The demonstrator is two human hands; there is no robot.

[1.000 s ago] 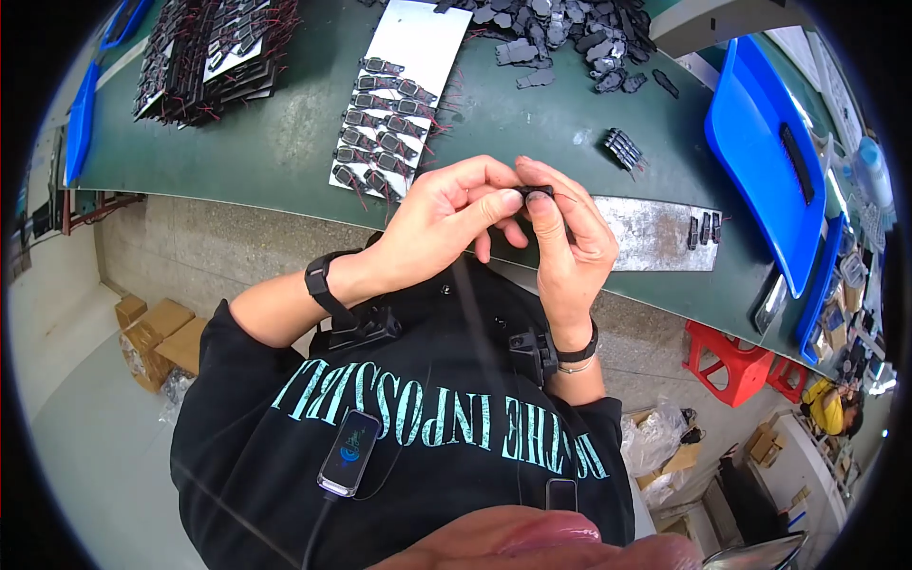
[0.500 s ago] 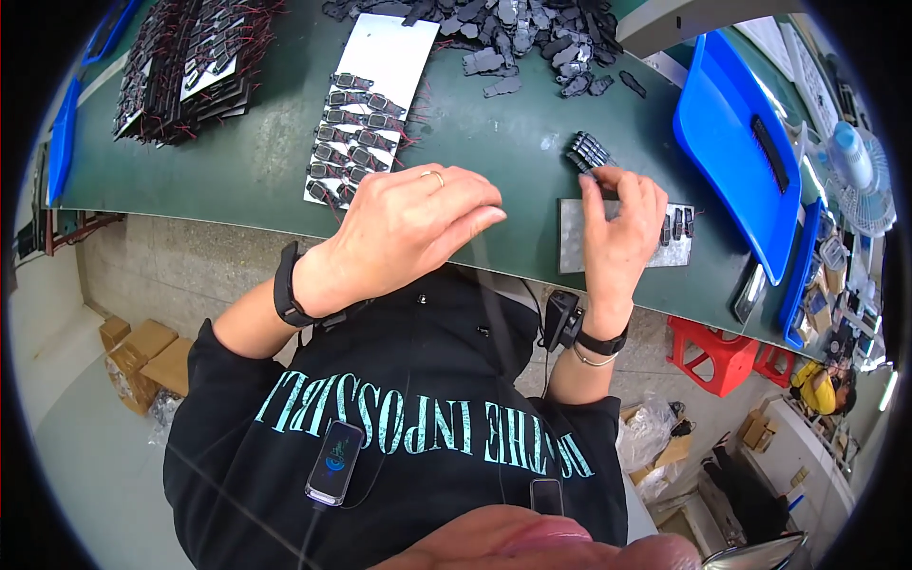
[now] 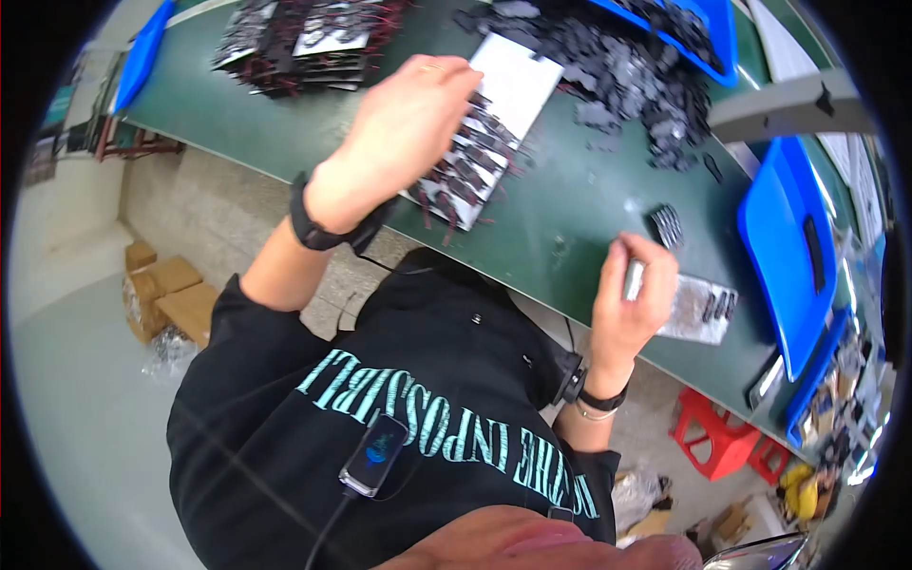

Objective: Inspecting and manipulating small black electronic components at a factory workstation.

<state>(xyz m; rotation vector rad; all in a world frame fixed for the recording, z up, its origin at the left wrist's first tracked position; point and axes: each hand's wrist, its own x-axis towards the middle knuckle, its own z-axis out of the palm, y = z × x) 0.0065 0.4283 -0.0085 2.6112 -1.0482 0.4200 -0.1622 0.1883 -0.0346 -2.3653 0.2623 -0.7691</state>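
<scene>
I see the left hand [image 3: 404,123], blurred, above the white board [image 3: 518,84], hiding some black wired parts [image 3: 483,152]; whether its fingers grasp one, I cannot say. The right hand [image 3: 638,290] curls beside the metal plate [image 3: 686,309], its grip also unclear to me. Turquoise lettering [image 3: 454,432] appears inverted on the black shirt [image 3: 247,408]

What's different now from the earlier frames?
The hands, earlier joined on a black part, have separated: the left hand moved left and forward over the white board, the right hand drew right, toward the metal plate. Whether either holds the part is unclear. Three black pieces stayed on the plate.
</scene>
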